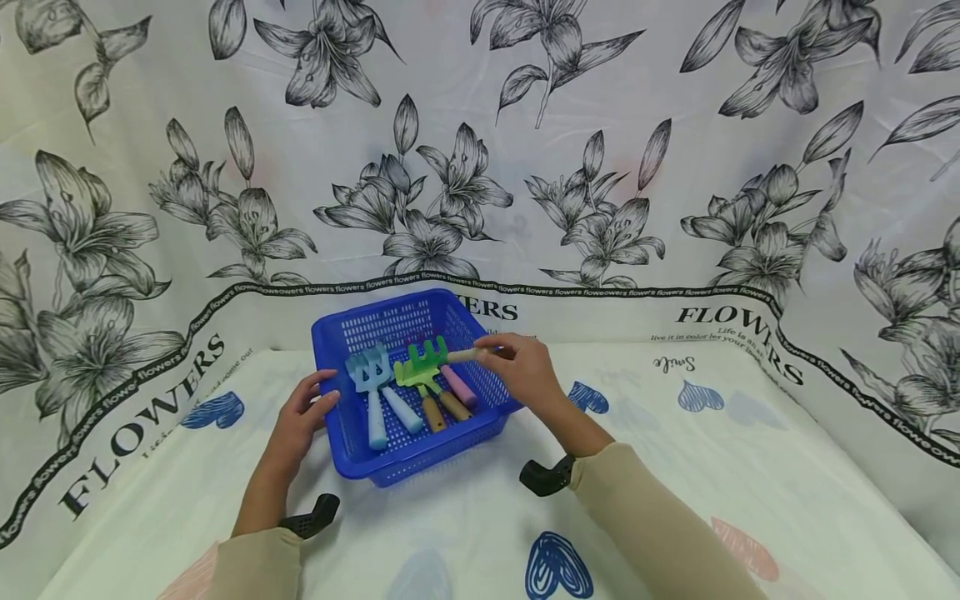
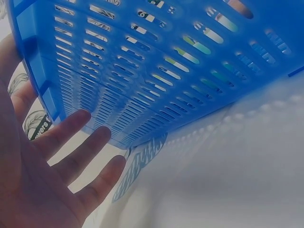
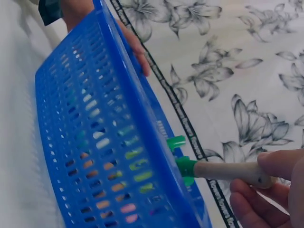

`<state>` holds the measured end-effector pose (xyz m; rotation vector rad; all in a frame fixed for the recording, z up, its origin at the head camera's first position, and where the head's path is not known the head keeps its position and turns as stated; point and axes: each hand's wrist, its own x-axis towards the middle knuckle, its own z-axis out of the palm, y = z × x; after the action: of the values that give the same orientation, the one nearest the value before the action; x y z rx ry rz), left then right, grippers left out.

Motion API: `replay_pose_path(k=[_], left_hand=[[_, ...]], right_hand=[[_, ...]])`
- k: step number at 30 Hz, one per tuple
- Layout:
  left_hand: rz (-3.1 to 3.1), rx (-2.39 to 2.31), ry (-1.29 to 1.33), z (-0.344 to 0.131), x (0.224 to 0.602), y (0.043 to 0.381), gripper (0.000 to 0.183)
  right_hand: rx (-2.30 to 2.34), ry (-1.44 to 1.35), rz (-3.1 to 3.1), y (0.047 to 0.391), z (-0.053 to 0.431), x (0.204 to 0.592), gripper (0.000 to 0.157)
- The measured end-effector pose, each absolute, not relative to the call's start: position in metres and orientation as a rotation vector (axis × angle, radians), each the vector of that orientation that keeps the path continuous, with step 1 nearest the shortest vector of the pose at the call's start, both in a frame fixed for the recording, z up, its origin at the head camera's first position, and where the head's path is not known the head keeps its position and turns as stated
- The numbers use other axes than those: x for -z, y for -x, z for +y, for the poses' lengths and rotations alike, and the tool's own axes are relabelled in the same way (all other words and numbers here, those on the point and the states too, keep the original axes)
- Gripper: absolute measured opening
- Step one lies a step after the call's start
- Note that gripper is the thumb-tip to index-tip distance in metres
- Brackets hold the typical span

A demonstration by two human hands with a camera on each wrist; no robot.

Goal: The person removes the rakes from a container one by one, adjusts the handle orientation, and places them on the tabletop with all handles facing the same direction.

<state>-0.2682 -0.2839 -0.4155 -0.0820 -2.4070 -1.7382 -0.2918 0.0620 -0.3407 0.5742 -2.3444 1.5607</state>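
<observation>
A blue plastic basket [image 1: 416,454] stands tilted in the head view, with several small garden tools in it. My left hand [image 1: 297,414] holds its left rim, the other fingers stretched along the outside wall in the left wrist view. My right hand [image 1: 525,367] pinches the end of a pale wooden handle [image 3: 223,171] belonging to a green hand rake [image 1: 426,357], over the basket's right side. Beneath the green head lies a yellow-green rake [image 1: 408,375] with a wooden handle. Light-blue tools [image 1: 375,417] rest on the left, and a pink handle [image 1: 459,387] on the right.
A white cloth with heart prints [image 1: 558,567] covers the table. Behind and at the sides hangs a flower-printed white curtain [image 1: 600,208]. Black wrist mounts [image 1: 546,477] sit on both forearms.
</observation>
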Motion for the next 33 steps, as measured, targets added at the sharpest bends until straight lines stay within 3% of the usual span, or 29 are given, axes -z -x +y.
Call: replay_pose_path(k=[17, 33], left_hand=[[-2.399, 1.722, 0.105, -0.283, 0.415, 0.268, 0.058], [-2.402, 1.729, 0.11, -0.285, 0.416, 0.267, 0.061]], right_hand=[[-1.595, -0.433, -2.025, 0.291, 0.104, 0.341, 0.022], [-1.505, -0.201, -2.059, 0.299, 0.134, 0.37, 0.022]])
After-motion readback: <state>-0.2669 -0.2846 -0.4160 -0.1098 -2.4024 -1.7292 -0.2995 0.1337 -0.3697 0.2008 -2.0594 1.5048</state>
